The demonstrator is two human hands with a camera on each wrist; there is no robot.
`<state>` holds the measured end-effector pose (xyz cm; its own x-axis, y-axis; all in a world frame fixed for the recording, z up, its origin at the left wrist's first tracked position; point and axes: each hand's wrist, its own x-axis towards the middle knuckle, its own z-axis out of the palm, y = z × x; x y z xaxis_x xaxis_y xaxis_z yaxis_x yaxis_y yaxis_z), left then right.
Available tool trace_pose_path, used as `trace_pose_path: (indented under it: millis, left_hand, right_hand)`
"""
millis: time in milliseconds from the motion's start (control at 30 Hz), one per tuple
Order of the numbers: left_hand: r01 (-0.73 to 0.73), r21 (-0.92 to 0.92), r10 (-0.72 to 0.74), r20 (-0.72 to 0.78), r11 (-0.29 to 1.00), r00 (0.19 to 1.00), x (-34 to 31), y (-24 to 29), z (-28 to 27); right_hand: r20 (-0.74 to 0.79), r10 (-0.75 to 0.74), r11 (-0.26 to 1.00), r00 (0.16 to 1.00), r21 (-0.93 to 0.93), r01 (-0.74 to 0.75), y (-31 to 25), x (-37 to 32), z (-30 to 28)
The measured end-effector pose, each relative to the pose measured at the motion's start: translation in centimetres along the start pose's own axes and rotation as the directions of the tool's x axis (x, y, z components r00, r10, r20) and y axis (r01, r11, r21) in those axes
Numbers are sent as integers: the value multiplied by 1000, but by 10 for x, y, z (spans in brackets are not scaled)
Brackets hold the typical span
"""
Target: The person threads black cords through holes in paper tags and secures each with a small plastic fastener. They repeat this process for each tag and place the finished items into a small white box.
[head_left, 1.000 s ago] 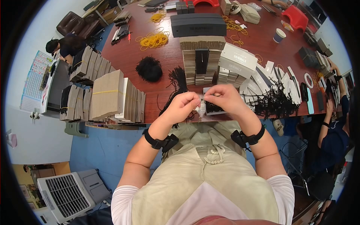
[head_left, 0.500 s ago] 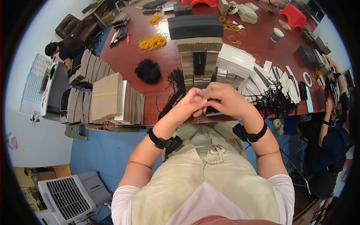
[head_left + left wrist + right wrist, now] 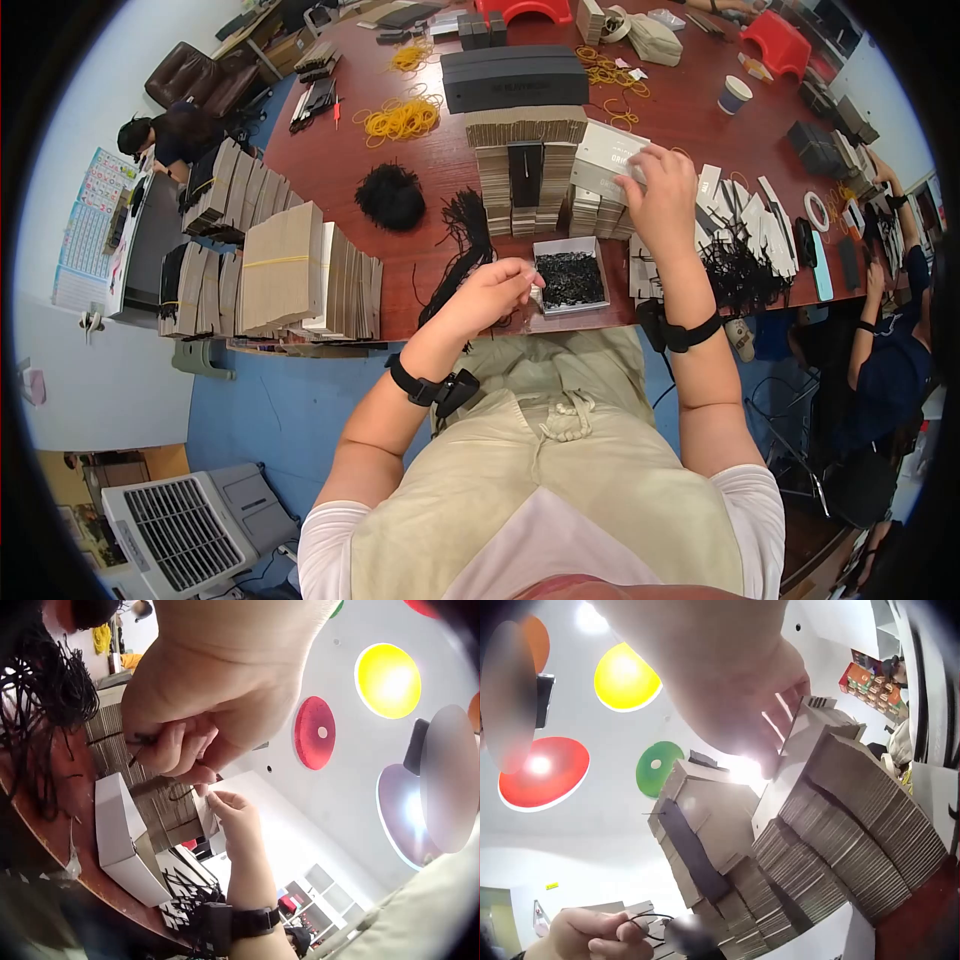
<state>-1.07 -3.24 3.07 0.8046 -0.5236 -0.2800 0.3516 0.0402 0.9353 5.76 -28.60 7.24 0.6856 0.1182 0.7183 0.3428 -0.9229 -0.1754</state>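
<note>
My left hand (image 3: 500,290) is at the table's front edge, its fingers curled beside a small white box (image 3: 603,285) of short black bits. It pinches a thin black cord (image 3: 639,918), which loops out from the fingertips in the right wrist view. My right hand (image 3: 662,195) is at the stack of printed white cards (image 3: 600,165), behind the box and to its right. Its thumb and fingers grip the edge of the top card (image 3: 791,761). A bundle of long black cords (image 3: 465,235) lies just beyond my left hand.
Tall stacks of brown card (image 3: 550,125) rise behind the box, with a long dark box (image 3: 515,80) on top. More bundled card (image 3: 280,260) stands at left. A black cord ball (image 3: 390,197), yellow rubber bands (image 3: 400,120), corded tags (image 3: 745,260) and a paper cup (image 3: 734,95) lie around.
My hands were together over the box with fingertips meeting. The right hand has moved away, up and right, to the white cards. My left hand has stayed near the box, which is now uncovered.
</note>
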Motion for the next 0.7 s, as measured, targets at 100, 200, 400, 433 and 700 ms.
trace_pose_path:
  millis: [100, 200, 400, 433, 700]
  left_hand:
    - [-34, 110, 41, -65, 993, 997, -4, 6, 0]
    - [-56, 125, 66, -72, 991, 995, -6, 6, -4]
    - [-90, 46, 94, -100, 995, 990, -8, 3, -12]
    - [-96, 10, 97, -102, 995, 990, -7, 0, -14]
    - [-193, 80, 204, -162, 978, 966, -2, 10, -13]
  right_hand:
    - [67, 103, 986, 992, 121, -111, -2, 5, -1]
    - [72, 53, 988, 996, 138, -63, 2, 6, 2]
    - [109, 76, 975, 991, 201, -97, 7, 13, -2]
    - [66, 155, 952, 986, 255, -167, 4, 14, -5]
    - [376, 207, 161, 903, 897, -411, -64, -7, -4]
